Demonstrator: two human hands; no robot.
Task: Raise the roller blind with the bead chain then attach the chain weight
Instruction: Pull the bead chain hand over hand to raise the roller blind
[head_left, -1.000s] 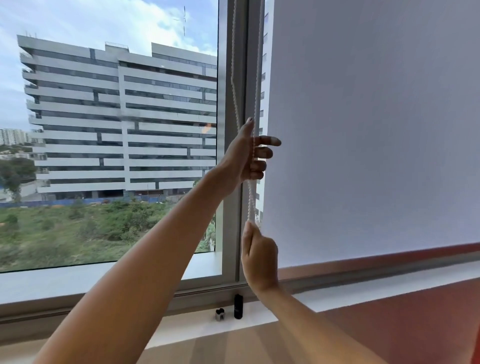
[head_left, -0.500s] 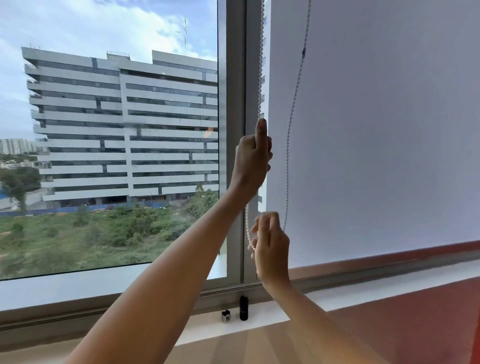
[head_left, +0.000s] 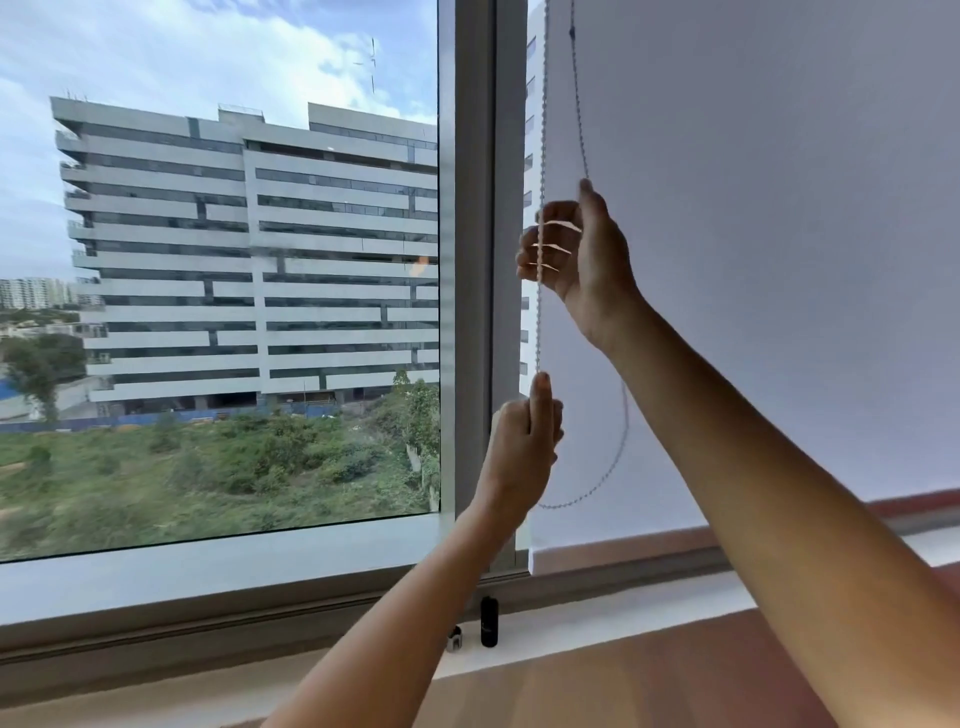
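The white roller blind (head_left: 753, 260) covers the right pane, its bottom edge just above the sill. The bead chain (head_left: 621, 431) hangs as two strands beside the frame and loops low in front of the blind. My left hand (head_left: 522, 441) grips the left strand below, thumb pointing up. My right hand (head_left: 582, 254) is higher, fingers curled around the chain, with the right strand entering at the thumb tip. A black cylindrical chain weight (head_left: 489, 622) stands on the sill, with a small metal piece (head_left: 453, 639) beside it.
A grey window frame post (head_left: 472, 312) separates the bare left pane, which shows a building and greenery, from the blind. The white sill (head_left: 597, 631) runs along the bottom, with a reddish-brown surface (head_left: 649, 686) in front of it.
My left hand has dropped from high on the chain to a low grip. My right hand has risen from below to the upper position. The chain loop now hangs out in front of the blind.
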